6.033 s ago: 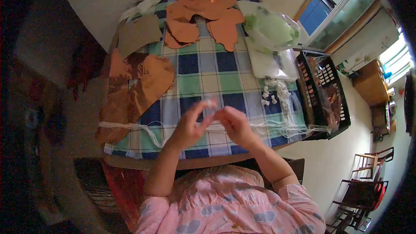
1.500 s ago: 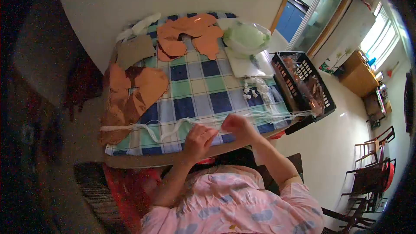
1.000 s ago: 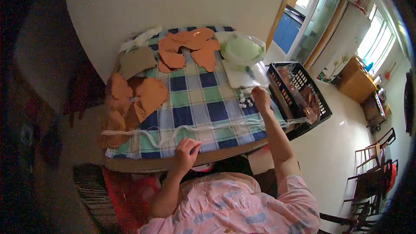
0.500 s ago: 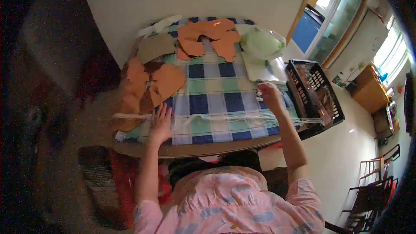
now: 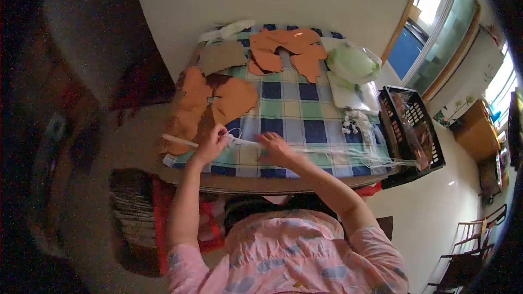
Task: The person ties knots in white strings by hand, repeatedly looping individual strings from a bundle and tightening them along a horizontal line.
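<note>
My left hand (image 5: 211,146) is closed in a pinch on a white cord (image 5: 242,141), near the front left of the checked cloth. A thin loop of the cord curves up beside its fingertips. To its right, my right hand (image 5: 279,149) lies low over the same cord, fingers stretched out and partly blurred. From there a bundle of white strings (image 5: 348,157) runs right, toward the crate. Small white pieces (image 5: 350,124) lie at the upper end of more strings. Just beyond my left hand are orange-brown cut sheets (image 5: 234,100).
More orange cut sheets (image 5: 286,46) lie at the back of the checked cloth (image 5: 283,106). A pale green plastic bag (image 5: 353,64) rests at the back right on a white sheet (image 5: 348,95). A black crate (image 5: 408,130) holding brownish items stands at the right edge.
My right hand has left the small white pieces and come left beside my left hand. My left hand has gone from lying flat to pinching the cord. The view has shifted slightly.
</note>
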Tool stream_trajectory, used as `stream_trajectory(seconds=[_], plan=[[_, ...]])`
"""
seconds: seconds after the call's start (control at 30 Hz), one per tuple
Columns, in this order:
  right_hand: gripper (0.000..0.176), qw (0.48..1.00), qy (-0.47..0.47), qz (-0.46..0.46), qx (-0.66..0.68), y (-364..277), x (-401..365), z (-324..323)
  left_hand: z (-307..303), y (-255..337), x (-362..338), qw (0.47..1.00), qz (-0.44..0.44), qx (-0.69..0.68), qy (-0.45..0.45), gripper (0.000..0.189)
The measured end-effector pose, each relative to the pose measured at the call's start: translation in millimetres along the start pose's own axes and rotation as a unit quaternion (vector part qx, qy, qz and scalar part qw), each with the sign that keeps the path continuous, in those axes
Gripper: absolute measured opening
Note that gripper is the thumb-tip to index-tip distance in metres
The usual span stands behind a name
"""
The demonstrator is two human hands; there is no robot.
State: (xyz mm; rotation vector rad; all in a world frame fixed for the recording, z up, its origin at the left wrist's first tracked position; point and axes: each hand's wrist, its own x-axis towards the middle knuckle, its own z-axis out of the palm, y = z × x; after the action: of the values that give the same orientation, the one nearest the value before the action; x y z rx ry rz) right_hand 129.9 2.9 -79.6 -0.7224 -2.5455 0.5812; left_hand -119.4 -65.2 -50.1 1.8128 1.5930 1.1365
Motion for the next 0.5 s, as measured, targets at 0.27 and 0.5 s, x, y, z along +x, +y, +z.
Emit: stream_trajectory(seconds=[0.27,0.5], plan=[[0.018,0.959,-0.048,0.108,0.256,-23.3,-29.7,-154.5,-95.1,45.9,-7.6,0.992,-0.052,-0.112,0.014,0.016],[0.038,0.771,0.232,0.191,0.562,103.1,-163.9,-299.3,-198.1,78.8,-40.5,0.989,-0.118,-0.021,0.084,0.012]])
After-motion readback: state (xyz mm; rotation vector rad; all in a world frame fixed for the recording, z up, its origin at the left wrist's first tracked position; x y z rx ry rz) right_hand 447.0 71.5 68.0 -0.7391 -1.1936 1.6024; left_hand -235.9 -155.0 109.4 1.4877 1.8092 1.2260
